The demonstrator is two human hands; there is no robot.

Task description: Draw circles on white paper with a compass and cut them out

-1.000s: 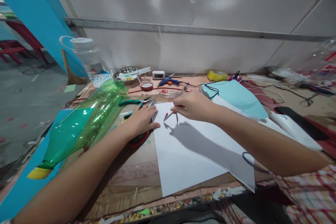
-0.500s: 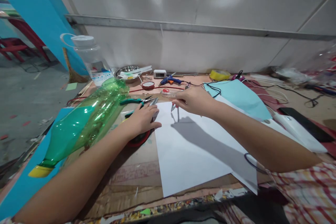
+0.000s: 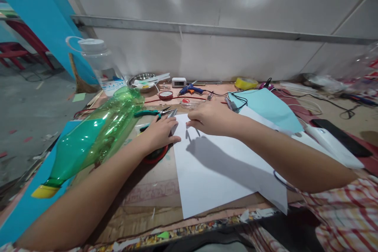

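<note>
My right hand is closed on a drawing compass, most of it hidden by the fingers. Its two thin legs point down at the upper left of a white sheet of paper. My left hand lies flat with fingers spread at the sheet's left edge. Beneath that hand are scissors, with a silver blade beyond the fingers and a red-rimmed handle below the palm. Teal-handled pliers lie just past my left hand.
A green plastic bottle lies at left before a clear water jug. Behind are a metal bowl, a blue glue gun and yellow tape. Light-blue paper and a black phone lie right.
My right hand has moved slightly left and turned, with the compass in it. Its legs now stand farther left over the paper. My left hand stays in place.
</note>
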